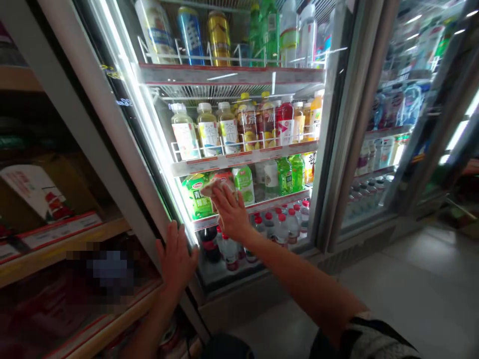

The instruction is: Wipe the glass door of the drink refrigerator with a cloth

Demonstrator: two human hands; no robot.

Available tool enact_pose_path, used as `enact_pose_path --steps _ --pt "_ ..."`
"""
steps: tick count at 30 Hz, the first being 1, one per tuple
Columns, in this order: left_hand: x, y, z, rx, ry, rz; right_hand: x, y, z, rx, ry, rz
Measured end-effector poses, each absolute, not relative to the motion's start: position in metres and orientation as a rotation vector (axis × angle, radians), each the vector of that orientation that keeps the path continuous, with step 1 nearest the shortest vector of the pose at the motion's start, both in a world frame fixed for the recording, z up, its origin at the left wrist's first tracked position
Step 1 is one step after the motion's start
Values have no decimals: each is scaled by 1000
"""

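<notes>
My right hand (230, 212) presses a pinkish cloth (215, 189) against the glass door (262, 187) of a lit drinks fridge, in front of the third shelf. Most of the cloth lies under the fingers. My left hand (176, 254) rests with its fingers spread on the door's left frame, holding nothing. Behind the glass near the right hand are a green bottle (199, 197) and a green-labelled one (243, 184).
Left of me, wooden shelves (67, 254) hold boxes and packages. Bottles with red caps (280, 227) stand on the fridge's bottom level. Another fridge door (381, 139) is at the right, above a grey floor (411, 284).
</notes>
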State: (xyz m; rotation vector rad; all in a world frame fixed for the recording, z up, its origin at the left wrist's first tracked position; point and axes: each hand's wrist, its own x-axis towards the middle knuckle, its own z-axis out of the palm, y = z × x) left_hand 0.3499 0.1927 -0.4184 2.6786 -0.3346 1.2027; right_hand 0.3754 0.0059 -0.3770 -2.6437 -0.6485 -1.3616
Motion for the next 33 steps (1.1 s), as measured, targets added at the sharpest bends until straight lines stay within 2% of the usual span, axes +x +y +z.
enact_pose_path --steps 2,6,8,14,20,27,33 --pt "349 197 -419 2684 -312 1193 377 13 -374 -2638 -702 -1367" --pt "346 203 -423 2666 -303 1180 366 17 -418 -2718 -1182 -1251" --pt "345 207 -424 2664 -311 1171 365 15 -427 -2729 -1249 -1248" --pt "347 210 -420 2657 -297 1177 378 24 -375 -2687 -801 -1360" --pt "347 203 -428 2685 -352 1217 363 0 -425 -2738 -1156 -1336" --pt "348 171 -425 2647 -481 1223 370 -40 -395 -2659 -439 -1534" --pt "349 143 -424 2611 -647 1353 354 -58 -444 -2780 -653 -1412"
